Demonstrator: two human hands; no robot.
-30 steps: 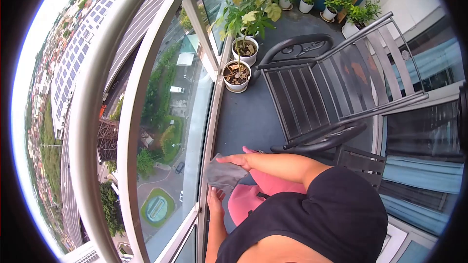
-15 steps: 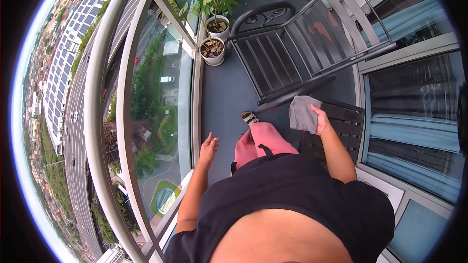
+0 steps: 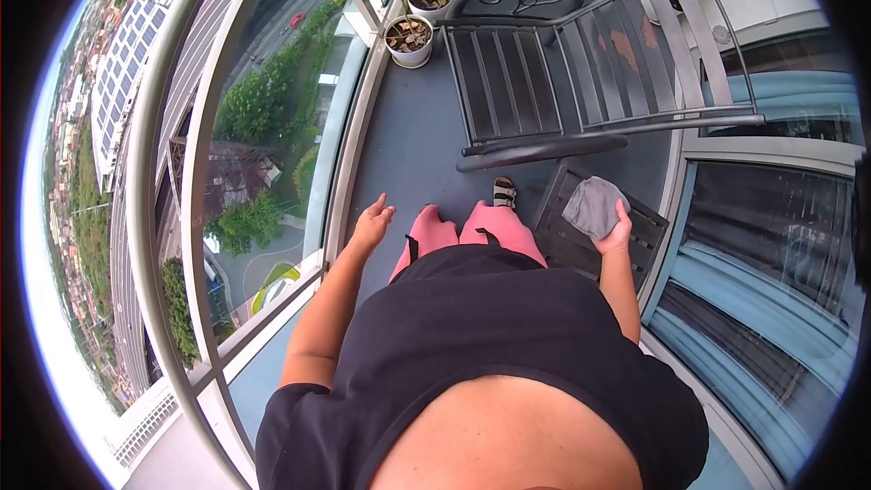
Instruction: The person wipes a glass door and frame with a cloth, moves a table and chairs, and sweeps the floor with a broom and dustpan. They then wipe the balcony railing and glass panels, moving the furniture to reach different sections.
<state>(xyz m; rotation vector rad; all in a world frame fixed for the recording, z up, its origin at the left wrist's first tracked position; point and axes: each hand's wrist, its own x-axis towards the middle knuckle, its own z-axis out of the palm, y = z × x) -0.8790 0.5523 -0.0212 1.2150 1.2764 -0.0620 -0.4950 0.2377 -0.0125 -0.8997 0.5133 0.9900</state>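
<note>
A folded grey cloth is held in my right hand, with the thumb over its edge. Beneath it stands a low dark slatted table, partly covered by the cloth and my arm. My left hand hangs free over the floor near the glass railing, its fingers apart and nothing in them. Ahead of me is a dark slatted metal chair with a curved armrest; its backrest has worn reddish patches.
A metal handrail and glass panels run along the left, high above a road. Potted plants line the far left corner and the back. Sliding glass doors with blue curtains are on the right. Grey floor lies ahead.
My view has shifted, and the chair and small table now appear turned. The cloth in my right hand has moved slightly right and tilted. My left hand appears farther left and higher.
</note>
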